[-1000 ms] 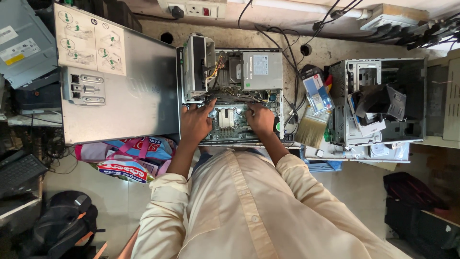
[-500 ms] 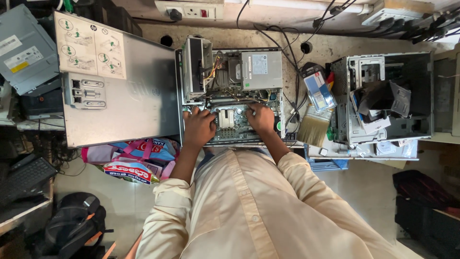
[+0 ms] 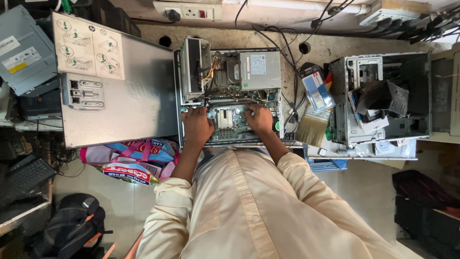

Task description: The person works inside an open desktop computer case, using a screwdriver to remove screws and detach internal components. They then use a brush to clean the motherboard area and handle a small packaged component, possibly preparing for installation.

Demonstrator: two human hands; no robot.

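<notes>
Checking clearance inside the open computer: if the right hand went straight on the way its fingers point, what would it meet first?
Probably the grey power supply box, just beyond the right hand; cables lie between, and depth is unclear.

Left hand (image 3: 197, 125) shifted slightly left and down on motherboard (image 3: 230, 125), out of frame centre toward case (image 3: 229, 96) left edge. Right hand (image 3: 259, 118) barely moved, fingers a little further up board. Gap between hands wider, heatsink (image 3: 225, 118) more exposed. View drifted slightly, surroundings sliding right.

Even bright light, sharp centre; left edge dim, perhaps slightly warped.
</notes>
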